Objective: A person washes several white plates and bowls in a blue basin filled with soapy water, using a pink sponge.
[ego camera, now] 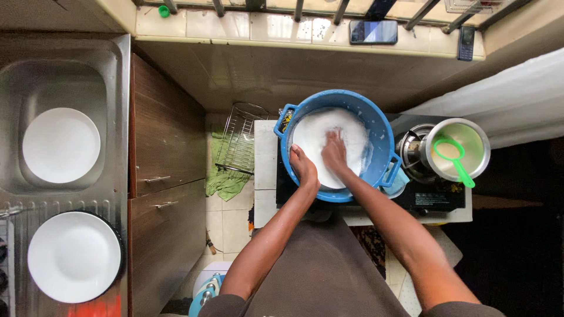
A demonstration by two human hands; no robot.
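A blue plastic basin [380, 124] with two handles sits below me, full of white foamy water [314, 132]. Both my hands are inside it. My left hand [302, 166] rests at the near left of the foam, close to the rim, fingers curled. My right hand [333, 151] lies in the middle of the suds, fingers pointing away from me and partly covered by foam. Whatever lies under the foam is hidden, so I cannot tell if either hand grips anything.
Right of the basin stands a metal pot [464, 141] with a green strainer [452, 158] in it. A wire rack [241, 141] and green cloth [226, 182] lie left. Two white plates [60, 145] [73, 256] sit on the steel sink [88, 58]. Two phones [373, 31] [466, 42] rest on the ledge.
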